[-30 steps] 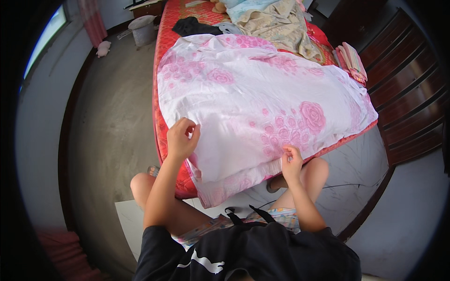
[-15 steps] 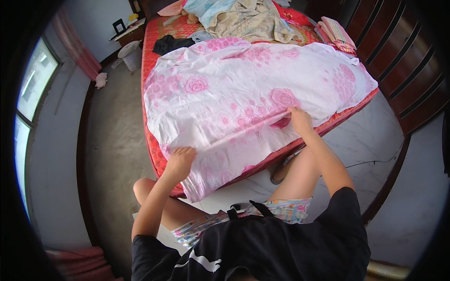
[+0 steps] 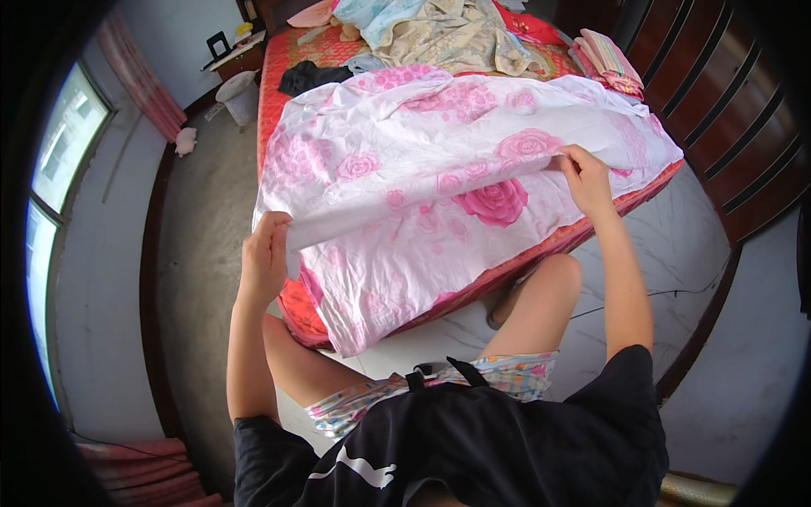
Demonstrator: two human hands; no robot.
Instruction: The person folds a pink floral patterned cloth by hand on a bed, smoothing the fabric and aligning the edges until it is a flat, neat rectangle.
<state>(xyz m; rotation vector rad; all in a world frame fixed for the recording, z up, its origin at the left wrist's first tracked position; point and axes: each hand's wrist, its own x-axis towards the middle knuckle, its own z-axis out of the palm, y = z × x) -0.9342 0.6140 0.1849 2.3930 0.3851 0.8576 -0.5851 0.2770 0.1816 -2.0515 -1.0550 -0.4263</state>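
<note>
A white sheet with pink rose prints (image 3: 338,198) lies over the near part of a red bed (image 3: 300,308). My left hand (image 3: 267,253) is closed on the sheet's upper layer at the bed's left side. With bent fingers, my right hand (image 3: 585,179) pinches the same raised edge farther right. Between the two hands the edge is stretched into a lifted fold. Beneath it the lower layer shows, with a large dark pink rose. The sheet's near corner hangs at the bed's front edge.
Crumpled beige and blue bedding (image 3: 448,38) lies at the bed's far end, near a dark cloth (image 3: 308,78). Folded pink striped fabric (image 3: 610,63) sits at the far right. A waste bin (image 3: 238,97) and a pink plush toy (image 3: 186,141) are on the floor at left.
Both hands have moved up and away from me, the left also leftward and the right rightward. The sheet's held edge has risen with them, exposing more of the layer underneath.
</note>
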